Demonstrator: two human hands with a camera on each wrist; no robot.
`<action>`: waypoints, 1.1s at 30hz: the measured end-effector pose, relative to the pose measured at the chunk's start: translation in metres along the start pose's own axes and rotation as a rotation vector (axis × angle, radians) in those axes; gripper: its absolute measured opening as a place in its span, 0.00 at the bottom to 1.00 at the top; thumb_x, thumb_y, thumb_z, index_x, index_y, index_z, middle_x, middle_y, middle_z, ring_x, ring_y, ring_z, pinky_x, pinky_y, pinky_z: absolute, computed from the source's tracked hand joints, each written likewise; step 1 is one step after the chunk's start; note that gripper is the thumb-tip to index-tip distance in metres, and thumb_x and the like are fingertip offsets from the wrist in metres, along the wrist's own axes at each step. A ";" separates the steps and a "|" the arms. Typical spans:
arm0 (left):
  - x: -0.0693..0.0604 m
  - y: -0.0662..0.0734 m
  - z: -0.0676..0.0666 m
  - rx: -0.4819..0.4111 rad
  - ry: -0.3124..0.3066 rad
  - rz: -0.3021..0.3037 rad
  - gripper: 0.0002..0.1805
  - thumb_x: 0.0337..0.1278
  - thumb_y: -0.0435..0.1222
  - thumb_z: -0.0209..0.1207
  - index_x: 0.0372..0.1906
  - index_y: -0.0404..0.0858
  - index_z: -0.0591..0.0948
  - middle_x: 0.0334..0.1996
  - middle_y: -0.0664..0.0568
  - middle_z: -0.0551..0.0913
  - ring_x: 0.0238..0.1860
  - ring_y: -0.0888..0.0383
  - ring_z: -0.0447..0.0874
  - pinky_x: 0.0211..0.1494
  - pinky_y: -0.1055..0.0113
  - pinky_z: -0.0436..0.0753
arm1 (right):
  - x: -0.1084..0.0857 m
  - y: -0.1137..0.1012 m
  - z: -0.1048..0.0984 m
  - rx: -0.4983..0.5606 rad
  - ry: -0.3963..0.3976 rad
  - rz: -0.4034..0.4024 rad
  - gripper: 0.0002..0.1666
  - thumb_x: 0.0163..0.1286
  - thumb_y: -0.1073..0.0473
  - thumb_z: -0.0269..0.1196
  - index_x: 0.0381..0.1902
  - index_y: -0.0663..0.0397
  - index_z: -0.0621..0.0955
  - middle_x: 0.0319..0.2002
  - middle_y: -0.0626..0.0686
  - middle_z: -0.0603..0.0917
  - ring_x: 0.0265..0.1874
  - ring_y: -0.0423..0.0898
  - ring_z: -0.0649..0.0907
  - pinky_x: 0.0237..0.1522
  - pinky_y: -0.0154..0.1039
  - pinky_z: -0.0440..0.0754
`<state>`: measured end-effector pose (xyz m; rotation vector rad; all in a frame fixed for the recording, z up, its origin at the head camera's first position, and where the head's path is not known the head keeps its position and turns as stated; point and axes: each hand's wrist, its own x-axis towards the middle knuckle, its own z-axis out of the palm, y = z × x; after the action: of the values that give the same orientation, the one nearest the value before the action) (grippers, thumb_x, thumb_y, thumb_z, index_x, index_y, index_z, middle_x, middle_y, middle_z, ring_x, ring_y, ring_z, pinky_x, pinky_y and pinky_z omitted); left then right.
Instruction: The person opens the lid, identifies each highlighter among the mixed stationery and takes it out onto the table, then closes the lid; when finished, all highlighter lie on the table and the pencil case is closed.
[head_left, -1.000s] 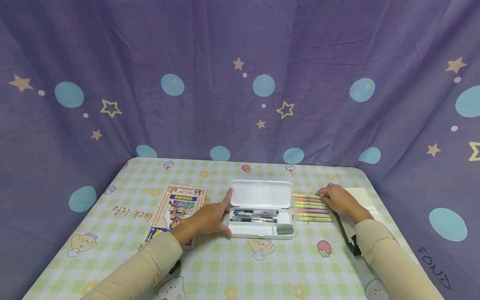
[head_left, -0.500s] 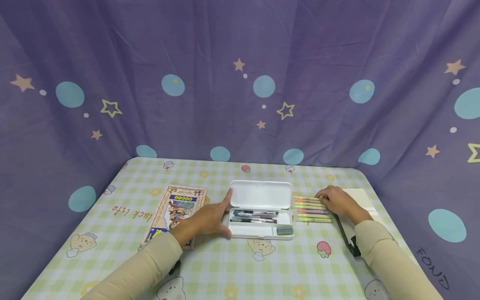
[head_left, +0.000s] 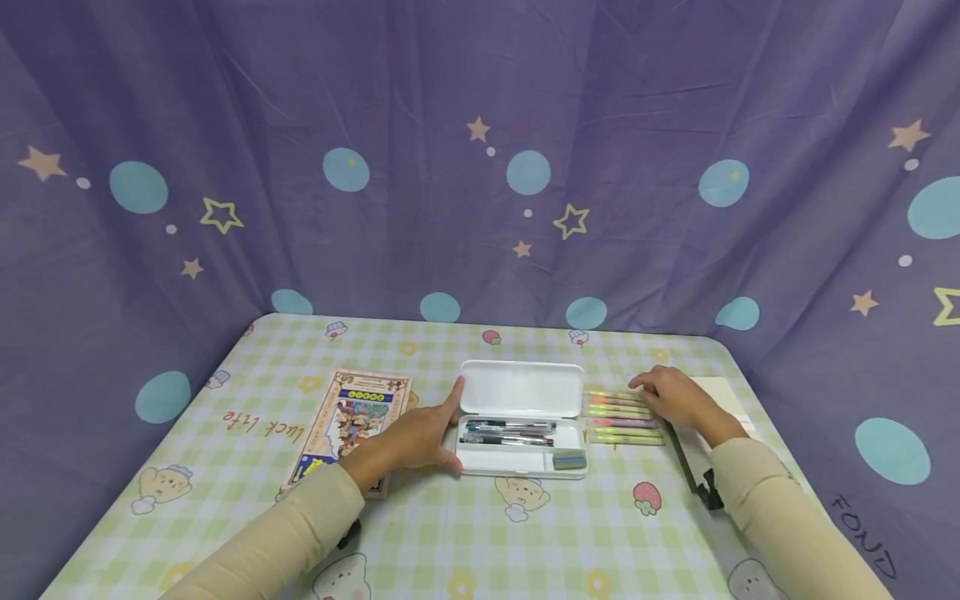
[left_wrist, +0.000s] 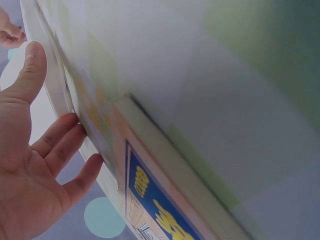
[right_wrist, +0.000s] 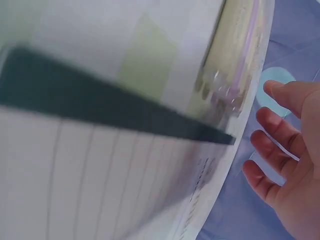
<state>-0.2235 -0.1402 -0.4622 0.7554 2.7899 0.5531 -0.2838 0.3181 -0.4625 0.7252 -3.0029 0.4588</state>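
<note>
A white pencil case [head_left: 501, 460] lies with its lid raised back, holding several pens [head_left: 510, 433] and a grey-blue eraser [head_left: 570, 460]. Along its left side rests my left hand [head_left: 422, 435], thumb and fingers spread; in the left wrist view, fingertips [left_wrist: 70, 119] touch the case's edge. To the right of the case is a clear pack of highlighters [head_left: 626, 432] in several colours. My right hand [head_left: 678, 402] hovers by the pack's right end. The right wrist view shows its fingers [right_wrist: 272, 142] loosely bent, holding nothing.
An illustrated book [head_left: 363, 408] lies left of the case, partly under my left forearm. A lined notebook [head_left: 722, 393] with a dark edge lies beneath my right hand and sleeve. A purple curtain [head_left: 525, 275] hangs behind the checked tablecloth [head_left: 540, 550].
My right hand's fingers have lifted slightly from the end of the highlighter pack. The left hand and the pencil case have stayed in place.
</note>
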 end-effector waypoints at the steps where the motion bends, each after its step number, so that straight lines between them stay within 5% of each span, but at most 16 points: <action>1: 0.000 0.000 0.000 -0.001 0.000 -0.001 0.82 0.30 0.60 0.78 0.83 0.41 0.33 0.59 0.49 0.84 0.62 0.47 0.83 0.70 0.53 0.76 | 0.001 -0.001 0.001 0.003 0.005 -0.003 0.14 0.72 0.66 0.61 0.52 0.59 0.87 0.36 0.53 0.84 0.34 0.48 0.80 0.40 0.50 0.81; 23: 0.000 0.001 -0.001 -0.018 0.001 0.003 0.82 0.30 0.58 0.79 0.83 0.39 0.34 0.60 0.47 0.84 0.61 0.47 0.83 0.70 0.52 0.77 | 0.021 -0.064 0.003 0.140 0.092 -0.109 0.21 0.74 0.61 0.63 0.63 0.56 0.81 0.38 0.48 0.87 0.42 0.49 0.85 0.46 0.52 0.83; 33: -0.001 0.001 -0.001 -0.014 -0.012 -0.010 0.82 0.31 0.59 0.79 0.83 0.42 0.32 0.60 0.48 0.84 0.62 0.48 0.83 0.71 0.53 0.76 | 0.033 -0.077 0.002 0.168 0.092 -0.093 0.23 0.75 0.60 0.61 0.66 0.54 0.79 0.37 0.51 0.88 0.25 0.38 0.77 0.33 0.37 0.75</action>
<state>-0.2228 -0.1398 -0.4613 0.7389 2.7749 0.5634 -0.2786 0.2371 -0.4401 0.8258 -2.8563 0.7263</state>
